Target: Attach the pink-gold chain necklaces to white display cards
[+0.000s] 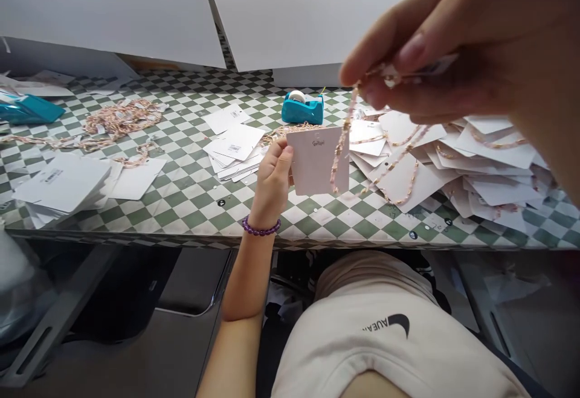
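A pale square card (304, 171) is upright above the table's front part, its left edge pinched in my left hand (275, 174), which has a purple bead bracelet at the wrist. Raised close to the camera at the upper right, my right hand (421, 63) is closed on a pink and gold beaded necklace (347, 126). The necklace hangs down in a loop, passing in front of the card's right side. A small clear tag shows between the right hand's fingers.
Carded necklaces (493, 150) are heaped at the right. A teal tape dispenser (302, 108) stands behind the card. Blank-looking cards (233, 147) lie left of centre, more cards (63, 180) at far left, near a necklace pile (124, 117). White panels (335, 11) rise behind.
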{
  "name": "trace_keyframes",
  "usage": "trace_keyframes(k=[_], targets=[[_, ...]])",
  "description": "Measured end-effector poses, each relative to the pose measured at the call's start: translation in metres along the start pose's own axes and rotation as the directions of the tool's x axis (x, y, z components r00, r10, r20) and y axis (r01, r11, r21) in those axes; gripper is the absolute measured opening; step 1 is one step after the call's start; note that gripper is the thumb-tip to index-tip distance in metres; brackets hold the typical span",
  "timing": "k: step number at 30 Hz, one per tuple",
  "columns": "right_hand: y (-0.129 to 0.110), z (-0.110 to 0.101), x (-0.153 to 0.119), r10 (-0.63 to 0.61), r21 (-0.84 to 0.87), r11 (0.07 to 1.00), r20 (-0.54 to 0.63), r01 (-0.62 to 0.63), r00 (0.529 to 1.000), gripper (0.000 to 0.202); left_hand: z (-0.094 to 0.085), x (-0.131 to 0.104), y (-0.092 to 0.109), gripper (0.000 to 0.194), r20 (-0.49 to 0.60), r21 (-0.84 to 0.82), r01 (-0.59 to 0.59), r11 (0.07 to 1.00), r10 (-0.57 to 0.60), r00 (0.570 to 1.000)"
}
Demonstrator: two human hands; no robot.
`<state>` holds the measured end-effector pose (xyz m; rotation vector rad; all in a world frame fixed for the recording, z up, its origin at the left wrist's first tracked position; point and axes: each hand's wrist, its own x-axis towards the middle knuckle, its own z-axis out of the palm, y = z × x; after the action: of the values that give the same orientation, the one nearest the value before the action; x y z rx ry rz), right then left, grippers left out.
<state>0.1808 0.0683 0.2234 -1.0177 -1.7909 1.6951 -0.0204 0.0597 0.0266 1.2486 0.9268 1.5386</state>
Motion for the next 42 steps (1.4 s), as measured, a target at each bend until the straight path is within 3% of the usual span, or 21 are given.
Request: trace_keyframes(k=[2, 5, 10, 14, 18, 29, 34, 38, 42], targets=[[0.004, -0.003, 0.017, -0.083, -0.104, 0.991, 0.035, 0.086, 0.996, 0.034, 0.005, -0.003, 0.001, 0.027, 0.05, -0.02, 0.031, 0.999, -0.03, 0.998], [0.017, -0.01, 0.044, -0.049, -0.102, 0.992, 0.168, 0.067, 0.985, 0.031, 0.01, -0.006, 0.001, 0.029, 0.115, -0.035, 0.058, 0.998, -0.053, 0.992], [0.038, -0.006, 0.062, 0.075, -0.405, 0.912, -0.012, -0.073, 0.997, 0.028, 0.01, -0.009, 0.0, 0.03, 0.126, -0.038, 0.08, 0.996, -0.075, 0.989], [0.054, -0.002, 0.062, 0.158, -0.505, 0.854, 0.025, -0.124, 0.987, 0.017, 0.011, -0.011, -0.001, 0.024, 0.111, -0.063, 0.102, 0.993, -0.095, 0.989], [0.065, -0.007, 0.063, 0.152, -0.517, 0.852, 0.087, -0.086, 0.984, 0.019, 0.012, -0.013, -0.004, 0.023, 0.064, 0.037, 0.053, 0.998, -0.055, 0.996], [0.07, -0.007, 0.064, 0.223, -0.543, 0.825, 0.052, -0.16, 0.973, 0.019, 0.015, -0.015, -0.003, 0.025, 0.056, 0.204, -0.049, 0.978, 0.038, 0.998], [0.075, -0.001, 0.065, 0.169, -0.523, 0.843, 0.043, -0.122, 0.985, 0.017, 0.016, -0.016, -0.004, 0.021, -0.022, 0.257, -0.076, 0.963, 0.085, 0.996], [0.075, 0.004, 0.061, 0.09, -0.52, 0.853, 0.084, -0.033, 0.992, 0.027, 0.014, -0.015, -0.007, 0.018, -0.086, 0.284, -0.056, 0.957, 0.084, 0.993], [0.077, 0.002, 0.058, 0.042, -0.525, 0.851, 0.105, 0.019, 0.994, 0.03, 0.014, -0.015, -0.007, 0.018, -0.093, 0.299, -0.087, 0.95, 0.12, 0.988]])
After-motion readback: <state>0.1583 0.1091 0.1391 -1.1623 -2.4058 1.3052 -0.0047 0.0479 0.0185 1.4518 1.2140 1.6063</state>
